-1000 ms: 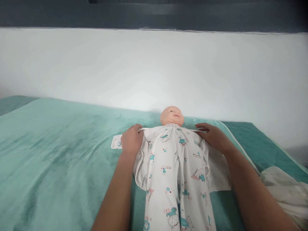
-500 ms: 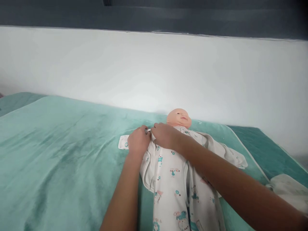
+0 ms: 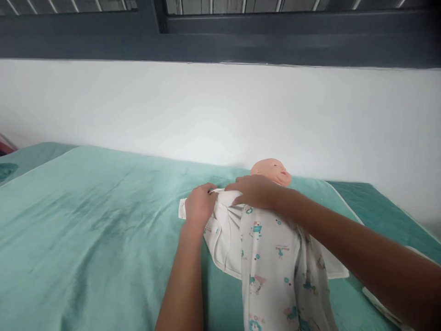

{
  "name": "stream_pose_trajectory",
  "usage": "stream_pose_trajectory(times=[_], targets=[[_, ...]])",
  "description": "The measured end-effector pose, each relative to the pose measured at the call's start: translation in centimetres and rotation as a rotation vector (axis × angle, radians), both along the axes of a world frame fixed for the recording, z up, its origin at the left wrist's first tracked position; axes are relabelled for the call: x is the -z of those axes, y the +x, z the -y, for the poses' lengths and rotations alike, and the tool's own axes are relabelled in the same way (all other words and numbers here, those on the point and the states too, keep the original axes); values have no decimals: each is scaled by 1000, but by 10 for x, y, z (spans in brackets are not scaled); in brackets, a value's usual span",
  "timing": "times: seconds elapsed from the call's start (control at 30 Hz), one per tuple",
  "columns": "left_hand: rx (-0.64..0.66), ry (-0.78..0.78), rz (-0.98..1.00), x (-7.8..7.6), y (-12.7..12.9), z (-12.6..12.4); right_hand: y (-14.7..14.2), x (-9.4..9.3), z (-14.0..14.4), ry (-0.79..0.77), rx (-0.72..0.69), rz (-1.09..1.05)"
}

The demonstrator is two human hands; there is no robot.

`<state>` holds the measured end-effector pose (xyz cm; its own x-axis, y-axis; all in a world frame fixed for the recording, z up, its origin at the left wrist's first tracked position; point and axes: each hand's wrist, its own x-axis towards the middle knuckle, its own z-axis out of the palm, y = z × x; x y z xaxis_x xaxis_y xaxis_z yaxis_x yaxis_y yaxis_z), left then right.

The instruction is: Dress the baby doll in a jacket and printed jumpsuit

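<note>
Garment of white, teal-printed cloth (image 3: 267, 257) lies over a bald pink doll (image 3: 270, 169) on green plush bedding (image 3: 120, 230). Left hand (image 3: 200, 207) pinches the garment's edge, apparently for tautness; right hand (image 3: 257, 191) touches nearby, its grip unclear.

You have soft, matt cloth in the printed baby clothes (image 3: 267, 257), smooth, plastic-looking skin on the doll (image 3: 268, 168), velvety plush pile on the blanket (image 3: 103, 220), smooth matt paint on the wall (image 3: 206, 115) and a dull, smooth window frame (image 3: 275, 43).
</note>
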<state>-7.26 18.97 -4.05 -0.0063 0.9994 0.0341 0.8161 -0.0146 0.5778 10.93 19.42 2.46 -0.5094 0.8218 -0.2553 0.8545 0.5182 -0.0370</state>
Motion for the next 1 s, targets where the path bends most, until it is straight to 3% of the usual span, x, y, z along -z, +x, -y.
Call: stream_pose_trajectory(times=[0.23,0.4,0.57,0.77,0.87,1.0], targets=[[33,-21,-27,-2,-13,3,32,-16,7,98,84,-75],[96,-50,-104,-3,-15,6,31,-22,8,99,99,-51],[178,-6,-269,-3,-4,7,11,-8,4,43,70,-91],[290,100,-319,13,14,3,-13,13,-7,11,44,-95],[328,146,-287,18,23,1,-8,13,-2,18,66,-172],[326,158,-315,18,27,2,24,10,26,36,162,-456]])
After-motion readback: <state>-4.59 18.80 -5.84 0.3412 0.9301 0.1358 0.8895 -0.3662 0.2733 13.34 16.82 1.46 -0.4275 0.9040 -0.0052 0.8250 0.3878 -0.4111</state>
